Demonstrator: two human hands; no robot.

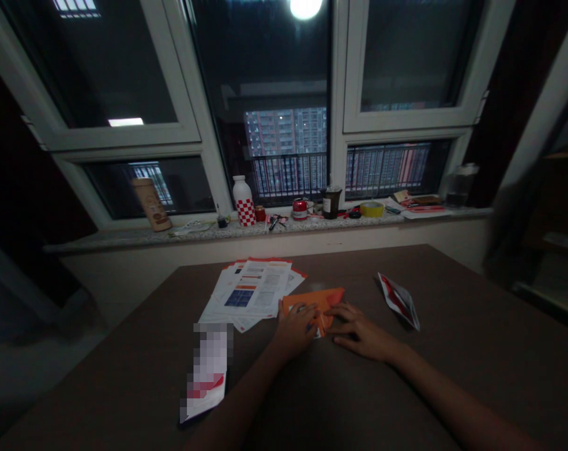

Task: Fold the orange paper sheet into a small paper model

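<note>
A partly folded sheet of orange paper (312, 299) lies on the dark table in front of me. My left hand (294, 331) rests on its left part, fingers curled over the sheet and pressing it down, with the thumb at the left edge. My right hand (359, 331) has its fingers spread, the fingertips touching the right side of the folded paper. The paper's lower folds are partly hidden under the fingers. Left of it lies a fanned stack of printed sheets (260, 291) with orange edges. On the right stands a folded red and white paper piece (399, 300).
A phone or card with a blurred face (208, 373) lies near my left forearm. Along the windowsill (194, 237) stand a tan tumbler (151, 203), a red-checked bottle (244, 202), a red tin (299, 209), a dark cup (331, 202) and yellow tape (371, 209).
</note>
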